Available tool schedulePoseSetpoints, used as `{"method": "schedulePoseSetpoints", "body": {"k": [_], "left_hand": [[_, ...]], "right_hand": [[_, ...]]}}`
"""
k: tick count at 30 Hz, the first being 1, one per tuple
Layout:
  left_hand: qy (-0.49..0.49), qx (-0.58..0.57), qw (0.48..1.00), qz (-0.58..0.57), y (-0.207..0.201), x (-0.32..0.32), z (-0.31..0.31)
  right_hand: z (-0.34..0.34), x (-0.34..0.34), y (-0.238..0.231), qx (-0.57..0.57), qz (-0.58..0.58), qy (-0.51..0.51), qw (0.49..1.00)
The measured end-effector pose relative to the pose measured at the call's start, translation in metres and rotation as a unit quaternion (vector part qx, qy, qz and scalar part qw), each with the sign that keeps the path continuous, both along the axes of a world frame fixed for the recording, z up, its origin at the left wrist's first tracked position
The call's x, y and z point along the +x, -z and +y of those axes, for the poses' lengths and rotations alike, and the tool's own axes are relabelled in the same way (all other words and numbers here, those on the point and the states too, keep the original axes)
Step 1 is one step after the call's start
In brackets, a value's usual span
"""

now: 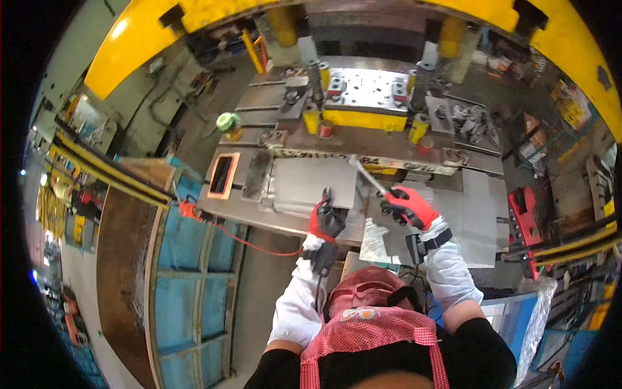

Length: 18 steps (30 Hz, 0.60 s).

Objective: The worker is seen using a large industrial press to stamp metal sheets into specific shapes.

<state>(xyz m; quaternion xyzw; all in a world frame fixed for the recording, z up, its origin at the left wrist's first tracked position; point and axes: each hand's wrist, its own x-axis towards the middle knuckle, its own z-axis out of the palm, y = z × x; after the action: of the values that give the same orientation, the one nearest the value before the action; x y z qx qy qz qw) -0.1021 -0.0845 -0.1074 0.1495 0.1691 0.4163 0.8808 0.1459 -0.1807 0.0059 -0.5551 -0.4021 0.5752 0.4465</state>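
A flat grey metal sheet (pixel 310 183) lies on a stack of similar sheets at the front of the press table. My left hand (pixel 327 220), in a red and black glove, is closed at the sheet's near edge, one digit laid on top. Its other fingers are partly hidden. In the same kind of glove, my right hand (pixel 409 207) is wrapped round a pale rod-shaped tool (pixel 370 175). That tool slants up to the left, its thicker head by the sheet's far right corner; its exact kind is unclear.
Beyond the sheets stands a die with a shiny plate (pixel 368 88) and yellow base, under a yellow press frame (pixel 139 39). More flat sheets (pixel 466 214) lie at right. A copper-edged frame (pixel 223 175) and a green-topped bottle (pixel 229 124) sit left. A red hose (pixel 259 251) hangs in front.
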Motion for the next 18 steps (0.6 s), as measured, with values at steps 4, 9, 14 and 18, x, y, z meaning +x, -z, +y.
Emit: {"method": "schedulePoseSetpoints", "body": {"k": [4, 9, 14, 18], "left_hand": [[0.065, 0.027, 0.99, 0.123, -0.037, -0.044, -0.051], [-0.093, 0.581, 0.7, 0.405, -0.059, -0.054, -0.049], [0.128, 0.225, 0.954, 0.15, -0.113, 0.029, 0.033], [0.197, 0.336, 0.896, 0.213, -0.104, 0.062, 0.149]], "right_hand": [[-0.053, 0.002, -0.04, -0.059, -0.002, -0.088, 0.994], [-0.126, 0.006, -0.033, -0.028, 0.078, -0.087, 0.993], [-0.132, 0.001, -0.057, -0.024, 0.094, 0.054, 0.994], [-0.098, -0.006, -0.077, 0.009, 0.143, 0.08, 0.986]]}}
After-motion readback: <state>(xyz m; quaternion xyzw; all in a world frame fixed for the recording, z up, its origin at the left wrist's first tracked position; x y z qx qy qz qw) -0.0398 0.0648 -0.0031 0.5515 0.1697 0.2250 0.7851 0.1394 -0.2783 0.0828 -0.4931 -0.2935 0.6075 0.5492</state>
